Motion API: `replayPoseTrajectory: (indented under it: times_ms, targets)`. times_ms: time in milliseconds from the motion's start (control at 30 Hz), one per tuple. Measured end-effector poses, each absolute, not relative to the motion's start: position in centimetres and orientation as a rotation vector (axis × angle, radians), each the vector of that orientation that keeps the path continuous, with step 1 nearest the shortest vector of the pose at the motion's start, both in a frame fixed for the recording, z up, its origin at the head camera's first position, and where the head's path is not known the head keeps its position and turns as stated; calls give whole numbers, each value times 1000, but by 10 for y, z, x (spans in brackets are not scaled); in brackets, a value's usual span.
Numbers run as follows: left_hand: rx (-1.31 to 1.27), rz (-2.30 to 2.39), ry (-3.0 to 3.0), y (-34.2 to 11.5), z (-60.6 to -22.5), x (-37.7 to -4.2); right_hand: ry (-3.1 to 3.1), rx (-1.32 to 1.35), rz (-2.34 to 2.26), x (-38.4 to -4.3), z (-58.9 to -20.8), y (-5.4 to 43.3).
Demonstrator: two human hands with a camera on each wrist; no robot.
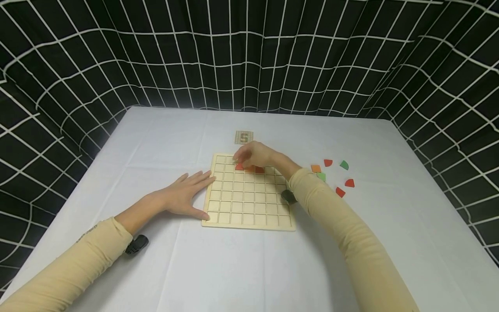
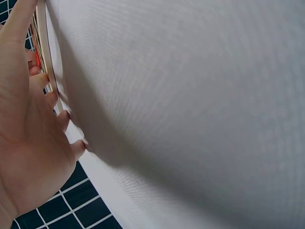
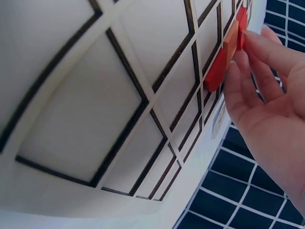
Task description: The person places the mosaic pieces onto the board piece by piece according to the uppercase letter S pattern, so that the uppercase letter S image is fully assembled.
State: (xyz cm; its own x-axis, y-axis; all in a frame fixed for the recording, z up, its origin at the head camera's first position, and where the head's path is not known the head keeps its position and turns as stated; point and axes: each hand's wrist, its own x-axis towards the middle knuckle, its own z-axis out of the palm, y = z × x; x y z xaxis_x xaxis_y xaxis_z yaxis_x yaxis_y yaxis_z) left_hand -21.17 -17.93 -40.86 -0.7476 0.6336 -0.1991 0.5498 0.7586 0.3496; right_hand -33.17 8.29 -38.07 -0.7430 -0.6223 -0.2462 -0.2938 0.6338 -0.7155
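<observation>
Right hand (image 1: 255,152): arched over the far rows of the gridded wooden board (image 1: 249,208), thumb and fingers pinching a red piece (image 1: 239,167) at the fingertips. Under the same hand, towards its wrist, 1 orange tile (image 3: 230,42) sits beside that piece, followed by 1 more red block (image 3: 216,71), so 3 pieces lie in a row on the board.

Left hand (image 1: 185,195): spread, thumb well apart from the fingers. Index fingertip touches the board's left edge; thumb tip rests at the near left corner.

Just beyond the right hand: small gridded card (image 1: 244,137) marked with an S-like figure. On the white cloth (image 1: 218,268), to the right of the right hand: 6 loose pieces (image 1: 349,183), being 3 red, 2 green, 1 orange.
</observation>
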Motion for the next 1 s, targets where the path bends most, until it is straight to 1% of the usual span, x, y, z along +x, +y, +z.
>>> replayPoseTrajectory:
  times_ms: [333, 700, 833, 1000]
  targets:
    - [900, 387, 2649, -179, -409, -212, 2366, -785, -937, -331, -383, 86]
    - [911, 384, 2650, -178, -409, -212, 2349, -789, -943, -329, -382, 88]
    - [914, 380, 2651, -178, -409, -212, 2368, -703, -1006, -328, -379, 93]
    - [906, 370, 2656, -178, -410, -212, 2279, -542, -1198, -328, -373, 108]
